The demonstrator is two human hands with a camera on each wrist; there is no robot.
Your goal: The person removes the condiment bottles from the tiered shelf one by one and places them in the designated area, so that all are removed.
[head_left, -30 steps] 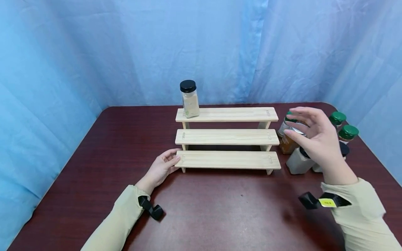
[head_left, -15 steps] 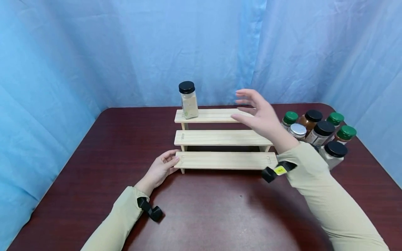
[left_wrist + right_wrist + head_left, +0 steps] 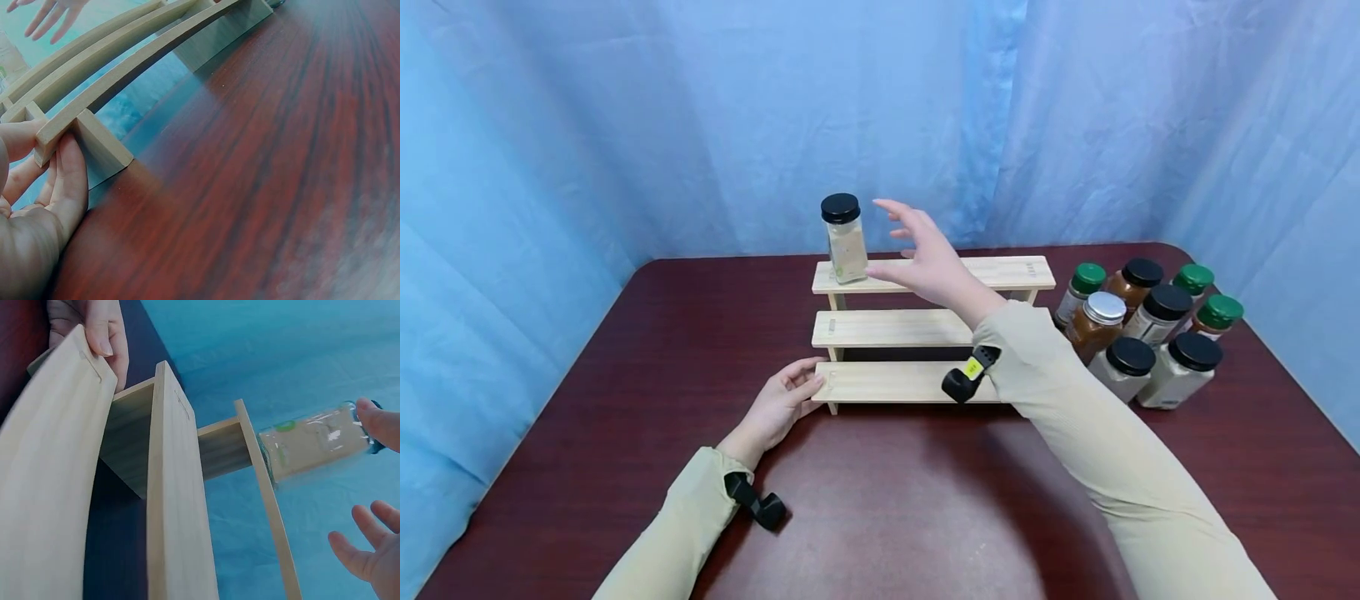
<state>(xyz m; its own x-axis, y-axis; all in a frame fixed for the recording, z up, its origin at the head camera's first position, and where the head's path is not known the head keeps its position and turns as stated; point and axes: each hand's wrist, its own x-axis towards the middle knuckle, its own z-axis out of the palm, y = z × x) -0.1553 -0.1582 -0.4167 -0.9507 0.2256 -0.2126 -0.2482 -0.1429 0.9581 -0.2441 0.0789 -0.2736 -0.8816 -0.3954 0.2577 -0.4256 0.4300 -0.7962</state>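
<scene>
A three-tier wooden shelf rack (image 3: 887, 331) stands on the dark red table. My left hand (image 3: 775, 408) grips the left end of its lowest board, thumb above and fingers beneath, as the left wrist view shows at the board's corner (image 3: 53, 134). On the left end of the top tier stands a clear square jar (image 3: 848, 250) with a black lid and pale powder inside. My right hand (image 3: 928, 258) hovers just right of that jar, fingers spread and holding nothing. In the right wrist view its thumb overlaps the jar (image 3: 312, 444) near the lid; contact cannot be told.
To the right of the rack several spice jars cluster on the table, among them a silver-lidded brown jar (image 3: 1093, 327), a green-lidded jar (image 3: 1217, 317) and a black-lidded white jar (image 3: 1176, 375). A blue curtain (image 3: 760, 125) hangs behind and beside the table.
My right hand has moved left from above the spice jars, across the rack, to beside the jar on the top tier. My left hand keeps its grip on the lowest board.
</scene>
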